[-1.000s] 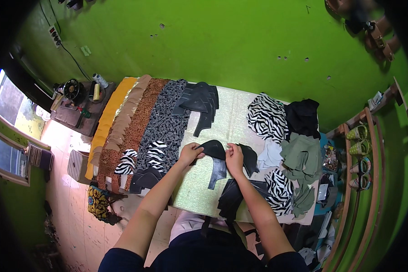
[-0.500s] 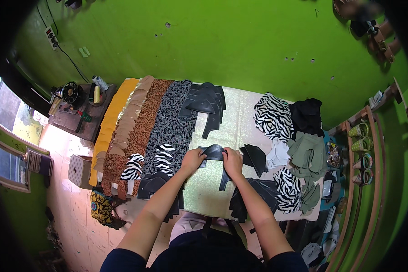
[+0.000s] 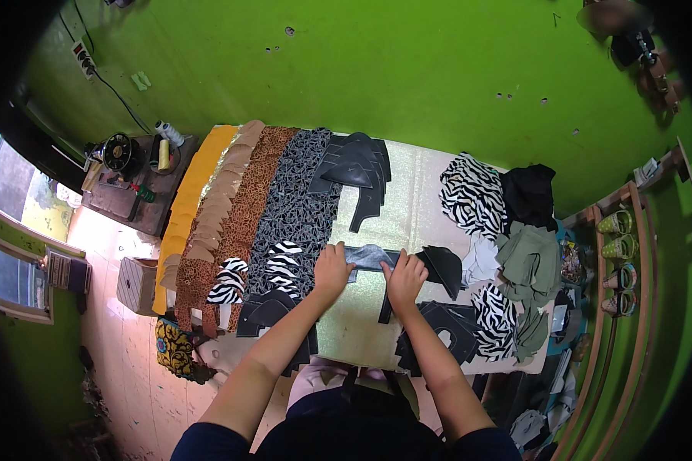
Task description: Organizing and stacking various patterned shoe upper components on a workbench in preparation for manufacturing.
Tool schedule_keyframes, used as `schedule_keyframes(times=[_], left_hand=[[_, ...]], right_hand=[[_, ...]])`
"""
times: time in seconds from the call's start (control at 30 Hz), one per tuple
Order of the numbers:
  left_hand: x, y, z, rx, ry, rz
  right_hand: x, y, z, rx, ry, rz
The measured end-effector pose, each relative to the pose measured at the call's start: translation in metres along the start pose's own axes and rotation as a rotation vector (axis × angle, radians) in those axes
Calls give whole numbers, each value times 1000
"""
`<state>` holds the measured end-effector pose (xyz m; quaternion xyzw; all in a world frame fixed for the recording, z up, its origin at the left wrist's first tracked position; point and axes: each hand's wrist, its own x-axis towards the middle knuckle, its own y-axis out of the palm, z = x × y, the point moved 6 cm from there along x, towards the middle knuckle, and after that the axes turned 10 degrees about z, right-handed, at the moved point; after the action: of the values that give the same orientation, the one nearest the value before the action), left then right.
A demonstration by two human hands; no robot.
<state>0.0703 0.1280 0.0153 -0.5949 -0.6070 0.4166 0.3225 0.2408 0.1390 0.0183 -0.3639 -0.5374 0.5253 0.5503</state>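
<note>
Both hands are at a black leather-like cut piece [image 3: 367,257] over the table's middle. My left hand [image 3: 332,269] pinches its left end, the thumb on the near side. At the right end my right hand [image 3: 405,278] grips it, with the thumb reaching across the surface. A dark strip [image 3: 385,301] hangs toward me beside my right hand. Just right of that hand lies a stack of black rounded pieces [image 3: 441,269]. Farther back rests another stack of black pieces [image 3: 351,165], fanned out in overlapping layers.
The pale shimmery table [image 3: 407,177] bears rows of yellow [image 3: 181,250], tan [image 3: 224,180], leopard-print [image 3: 250,200] and grey-patterned [image 3: 292,192] pieces. Zebra-print [image 3: 469,196] and olive cloth [image 3: 527,261] lie right. A sewing machine [image 3: 118,154] stands left; a wooden rack [image 3: 601,307] holds shoes.
The black piece between my hands has changed from a raised, domed shape to a flatter one. My right hand has moved slightly right, and its fingers now lie farther over the piece.
</note>
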Motion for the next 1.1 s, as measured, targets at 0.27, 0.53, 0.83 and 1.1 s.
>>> schedule_keyframes(times=[0.27,0.53,0.83,1.1], left_hand=[[11,2,-2,-161,-24,256],[65,-49,32,-412,68,100],[152,-79,64,-411,45,-124],[167,-50,78,-220,-9,-114]], right_hand=[[5,-5,-4,107,-15,118],[73,-19,28,236,-26,167],[171,19,65,213,2,139],[173,59,61,160,165,156]])
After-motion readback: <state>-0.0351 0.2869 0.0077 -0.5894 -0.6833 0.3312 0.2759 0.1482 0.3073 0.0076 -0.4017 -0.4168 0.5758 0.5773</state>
